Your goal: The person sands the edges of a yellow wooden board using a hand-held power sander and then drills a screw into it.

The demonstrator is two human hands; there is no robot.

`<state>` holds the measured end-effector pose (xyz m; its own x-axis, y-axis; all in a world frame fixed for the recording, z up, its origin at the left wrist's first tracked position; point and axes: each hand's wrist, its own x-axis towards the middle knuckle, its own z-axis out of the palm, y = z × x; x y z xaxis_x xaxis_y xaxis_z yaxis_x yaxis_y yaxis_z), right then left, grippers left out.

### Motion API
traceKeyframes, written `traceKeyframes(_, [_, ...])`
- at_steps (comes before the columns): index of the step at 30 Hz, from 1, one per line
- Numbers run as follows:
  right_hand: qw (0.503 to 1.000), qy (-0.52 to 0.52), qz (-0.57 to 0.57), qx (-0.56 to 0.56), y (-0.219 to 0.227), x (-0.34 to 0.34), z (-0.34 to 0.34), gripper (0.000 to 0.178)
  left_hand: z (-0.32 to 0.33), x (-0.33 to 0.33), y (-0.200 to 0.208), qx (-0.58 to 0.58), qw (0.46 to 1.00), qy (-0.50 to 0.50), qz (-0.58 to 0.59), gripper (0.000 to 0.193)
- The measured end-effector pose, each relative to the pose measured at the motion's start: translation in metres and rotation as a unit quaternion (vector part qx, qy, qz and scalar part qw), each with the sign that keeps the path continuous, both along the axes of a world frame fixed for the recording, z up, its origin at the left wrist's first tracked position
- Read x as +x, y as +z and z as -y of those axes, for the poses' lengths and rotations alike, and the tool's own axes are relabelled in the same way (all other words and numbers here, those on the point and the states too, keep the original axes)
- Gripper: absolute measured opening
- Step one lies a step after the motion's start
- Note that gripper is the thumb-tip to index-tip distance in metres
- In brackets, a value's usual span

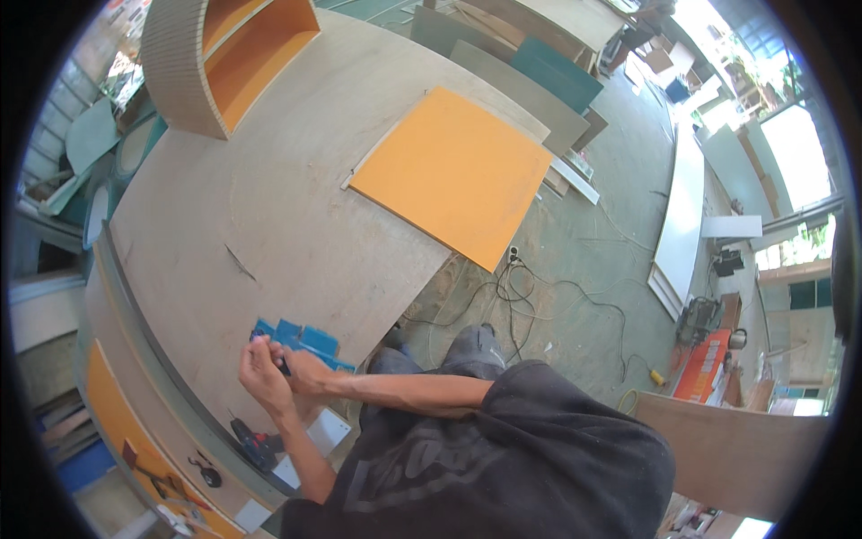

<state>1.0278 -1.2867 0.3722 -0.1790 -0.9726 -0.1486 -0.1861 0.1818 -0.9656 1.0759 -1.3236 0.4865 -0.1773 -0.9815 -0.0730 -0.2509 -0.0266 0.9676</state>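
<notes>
My left hand (263,370) and my right hand (308,372) meet above the near left part of the wooden table (287,216). Both sets of fingers are closed around something small and dark, mostly hidden between them. Right beside the fingers lies a blue object with several flat, flap-like parts (316,340), perhaps an open case; the hands cover part of it. Whether either hand touches it, I cannot tell. A red and black cordless drill (258,446) rests to the left of my left forearm, near a white board piece (330,431).
An orange panel (453,175) overhangs the table's right edge. A curved cabinet with orange shelves (184,76) stands far left. Cables (512,287) lie coiled on the floor, with white boards (680,225) farther right. Hand tools lie on a lower orange board (112,395) at left.
</notes>
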Motion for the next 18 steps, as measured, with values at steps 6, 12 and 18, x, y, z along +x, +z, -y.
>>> traceKeyframes(6, [0.979, -0.147, 0.058, -0.127, -0.025, 0.048, -0.008, 0.04, -0.033, -0.027, -0.01, 0.017, 0.999, -0.013, 0.047, 0.03])
traceKeyframes(12, [0.979, 0.125, 0.032, -0.159, -0.05, -0.082, -0.037, 0.042, -0.036, -0.089, -0.032, -0.055, 0.984, -0.116, 0.122, 0.029])
traceKeyframes(18, [0.949, -0.04, 0.264, 0.165, 0.035, -0.362, -0.227, 0.044, -0.022, -0.205, -0.055, -0.101, 0.961, -0.184, 0.181, 0.027])
